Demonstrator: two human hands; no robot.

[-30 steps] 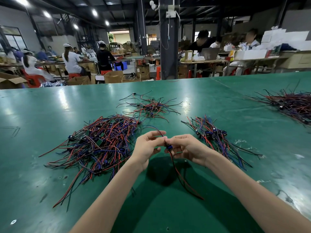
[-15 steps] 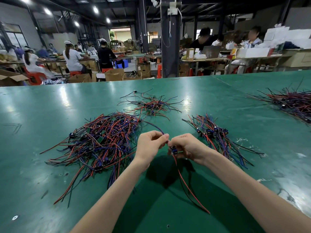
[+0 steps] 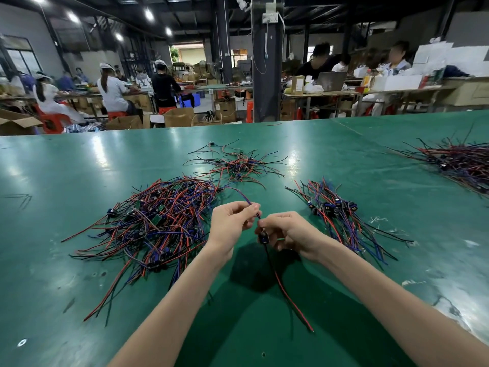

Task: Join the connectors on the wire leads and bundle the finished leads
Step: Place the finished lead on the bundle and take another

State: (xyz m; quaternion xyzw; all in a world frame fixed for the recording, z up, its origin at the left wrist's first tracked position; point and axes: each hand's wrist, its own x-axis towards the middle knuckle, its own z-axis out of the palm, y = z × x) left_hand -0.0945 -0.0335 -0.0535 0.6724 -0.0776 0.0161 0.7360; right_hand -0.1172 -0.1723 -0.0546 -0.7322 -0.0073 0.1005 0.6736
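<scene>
Above the green table [image 3: 79,170], my left hand [image 3: 232,223] pinches the end of a blue and purple wire lead [image 3: 242,195] that runs back to the big tangled pile of red, blue and black leads [image 3: 156,223]. My right hand [image 3: 288,231] holds a small dark connector [image 3: 263,238], from which a red and black lead [image 3: 285,290] hangs down toward me. The two hands almost touch, and the wire end sits just above the connector. A neater group of leads with blue connectors [image 3: 338,215] lies right of my right hand.
A smaller scatter of leads [image 3: 238,164] lies farther back in the middle. Another pile of wires [image 3: 460,161] is at the far right edge. Beyond the table stand a dark pillar [image 3: 266,62], cardboard boxes and people seated at other benches.
The connector in my right hand has dropped slightly below my left fingertips, and the hanging red and black lead has swung. Both hands stay close together.
</scene>
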